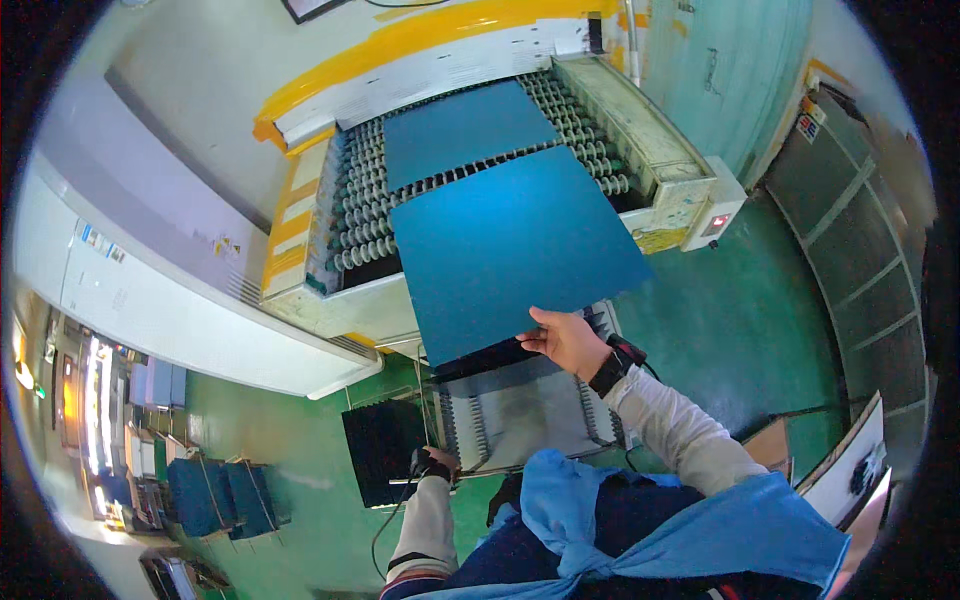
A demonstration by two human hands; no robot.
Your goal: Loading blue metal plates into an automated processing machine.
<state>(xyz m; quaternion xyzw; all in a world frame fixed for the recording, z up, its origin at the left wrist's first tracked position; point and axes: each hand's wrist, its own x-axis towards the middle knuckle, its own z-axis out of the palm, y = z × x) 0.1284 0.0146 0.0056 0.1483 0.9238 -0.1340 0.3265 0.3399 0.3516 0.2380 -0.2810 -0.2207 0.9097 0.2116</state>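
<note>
A large blue flat panel [515, 250] is tilted over the near end of a roller conveyor [365, 225]. My right hand [570, 343] pinches the panel's near edge, thumb on top, with a dark band around the wrist. A second blue panel [465, 130] lies flat on the rollers farther back. Below the held panel stands a slotted rack [520, 415] with toothed sides and a pale inside. Down by the rack's near left corner is my left hand [440, 462], close to a metal bar; its fingers are mostly hidden.
Dark panels [385, 450] stand left of the rack. A long white housing [200, 285] flanks the conveyor on the left. At the conveyor's right corner sits a control box [715, 215] with a lit red switch. Framed grey panels [850, 250] lean at the right wall.
</note>
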